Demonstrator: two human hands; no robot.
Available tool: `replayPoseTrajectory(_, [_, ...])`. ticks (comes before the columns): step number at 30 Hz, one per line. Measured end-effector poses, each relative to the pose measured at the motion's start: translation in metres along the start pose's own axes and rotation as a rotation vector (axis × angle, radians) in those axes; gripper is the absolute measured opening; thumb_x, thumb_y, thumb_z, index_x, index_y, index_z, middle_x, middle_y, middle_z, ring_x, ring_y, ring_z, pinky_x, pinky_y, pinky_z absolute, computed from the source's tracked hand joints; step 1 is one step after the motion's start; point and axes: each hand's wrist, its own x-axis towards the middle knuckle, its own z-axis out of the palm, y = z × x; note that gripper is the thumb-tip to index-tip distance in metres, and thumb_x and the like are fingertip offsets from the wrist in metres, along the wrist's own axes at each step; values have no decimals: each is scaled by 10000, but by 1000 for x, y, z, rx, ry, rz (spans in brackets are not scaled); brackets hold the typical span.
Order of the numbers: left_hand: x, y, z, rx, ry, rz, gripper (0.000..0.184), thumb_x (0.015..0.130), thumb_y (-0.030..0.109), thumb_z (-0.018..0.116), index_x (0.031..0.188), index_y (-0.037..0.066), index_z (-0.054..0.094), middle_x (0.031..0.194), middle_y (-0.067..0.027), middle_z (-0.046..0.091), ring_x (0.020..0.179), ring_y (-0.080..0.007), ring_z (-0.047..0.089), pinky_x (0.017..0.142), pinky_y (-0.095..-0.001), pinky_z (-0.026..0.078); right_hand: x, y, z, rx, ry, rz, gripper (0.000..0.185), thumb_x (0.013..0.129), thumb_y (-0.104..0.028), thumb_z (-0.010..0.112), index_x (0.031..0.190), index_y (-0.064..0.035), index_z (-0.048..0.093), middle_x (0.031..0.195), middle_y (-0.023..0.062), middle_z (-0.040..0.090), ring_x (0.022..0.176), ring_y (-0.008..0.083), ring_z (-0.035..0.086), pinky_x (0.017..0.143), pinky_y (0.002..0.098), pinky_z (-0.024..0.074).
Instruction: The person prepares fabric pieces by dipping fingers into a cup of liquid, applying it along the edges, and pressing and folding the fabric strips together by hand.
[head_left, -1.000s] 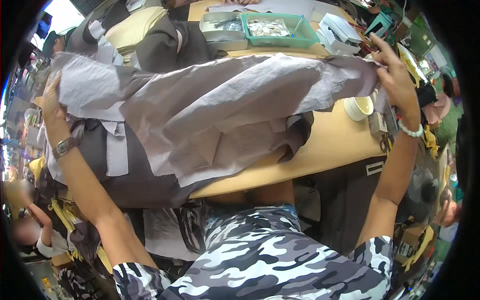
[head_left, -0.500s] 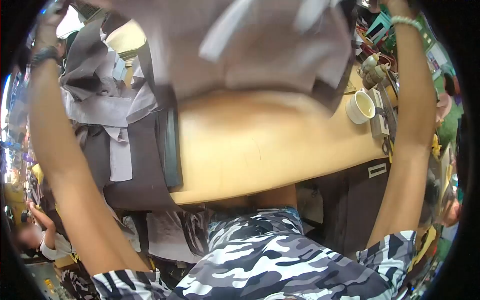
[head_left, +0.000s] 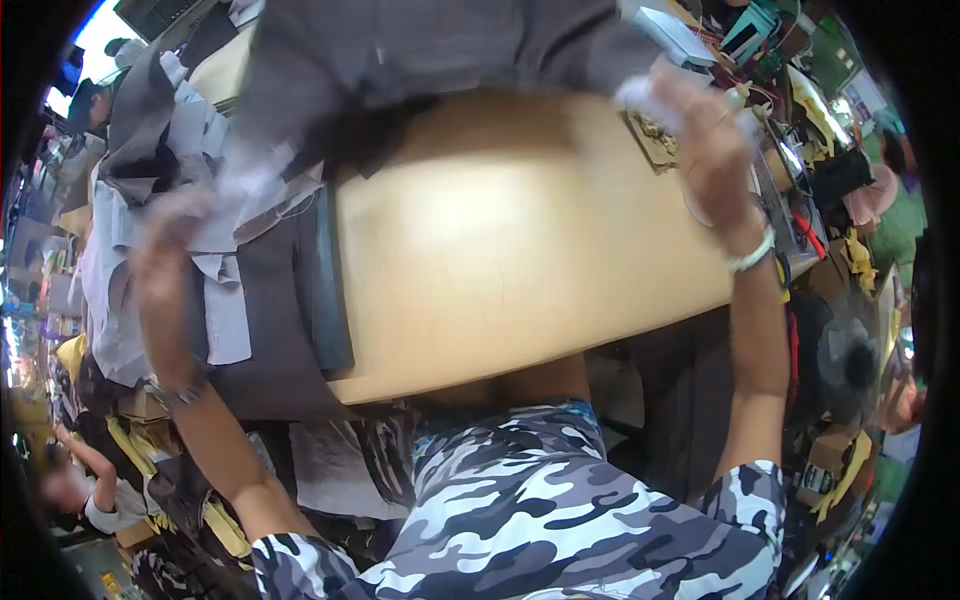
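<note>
A dark grey garment, blurred by motion, spans the top of the view between my two hands. My left hand is at the left with its fingers curled at a pale, blurred edge of the cloth. At the upper right my right hand is closed on another pale edge of the garment. The garment hangs above the far part of the wooden table. Motion smears the fingertips of both hands.
Dark and light grey cloth pieces lie at the table's left, beside a dark flat strip. A white box stands at the upper right. Another person is at the lower left.
The cloth was lifted high and has come down again, its darker side now showing. Both hands have dropped from the top edge and moved closer together.
</note>
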Motion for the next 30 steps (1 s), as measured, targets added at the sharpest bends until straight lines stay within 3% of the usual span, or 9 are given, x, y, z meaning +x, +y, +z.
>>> replayPoseTrajectory(1, [-29,12,20,-37,-153,-70,239,865,50,507,1063,28,639,983,-41,634,928,-120,585,795,-295,482,-23,-27,4,18,-138,77,397,820,-14,535,1214,-35,576,1185,100,625,971,289,618,856,386,477])
replayPoseTrajectory(3, [-46,27,41,51,-549,-253,216,860,61,510,1020,27,651,924,-88,665,805,-170,625,682,-321,484,-60,-65,5,109,-392,178,472,823,-35,494,1294,-40,517,1165,138,621,1015,310,602,898,397,458])
replayPoseTrajectory(6, [-58,34,70,407,-845,-250,231,835,151,575,1011,22,652,810,-199,652,735,-377,609,681,-385,482,-96,-114,6,183,-559,329,553,809,2,436,1362,-32,431,1187,163,598,1052,334,578,926,469,422])
replayPoseTrajectory(9, [-41,59,93,472,-799,84,259,803,200,638,999,32,658,886,-161,668,739,-303,625,678,-362,472,-103,-135,1,206,-624,411,577,807,-42,484,1378,-28,403,1206,170,585,1052,344,579,928,499,413])
replayPoseTrajectory(13, [-16,70,184,260,-614,355,276,815,259,653,971,31,667,934,-142,678,820,-316,641,736,-387,492,-103,-118,-4,352,-398,720,604,843,-145,587,1392,-22,366,1179,177,599,980,335,616,882,414,460])
replayPoseTrajectory(19, [-51,116,310,114,-586,313,313,815,277,659,958,-2,657,1008,-160,654,888,-310,630,752,-381,502,-84,-60,43,499,-289,1007,719,814,-216,666,1412,-26,315,1118,218,604,867,360,631,758,400,506])
replayPoseTrajectory(21, [-85,130,325,104,-691,343,411,830,319,636,1099,9,614,1198,-189,570,1079,-321,562,870,-432,464,-65,-57,56,472,-359,877,790,784,-226,698,1429,-41,280,1115,216,602,841,356,632,756,403,507])
replayPoseTrajectory(25, [-136,117,344,204,-468,439,534,861,365,580,1275,36,504,1358,-174,453,1262,-312,425,1003,-529,338,-71,-57,86,393,-691,650,903,722,-141,755,1459,-80,236,1018,156,612,720,241,603,693,312,487])
replayPoseTrajectory(30, [-135,104,327,256,-548,488,532,886,365,544,1306,44,479,1396,-153,424,1296,-296,393,1034,-555,291,-66,-33,88,811,-688,843,834,755,-31,689,1456,-82,241,757,112,647,714,226,612,735,331,485])
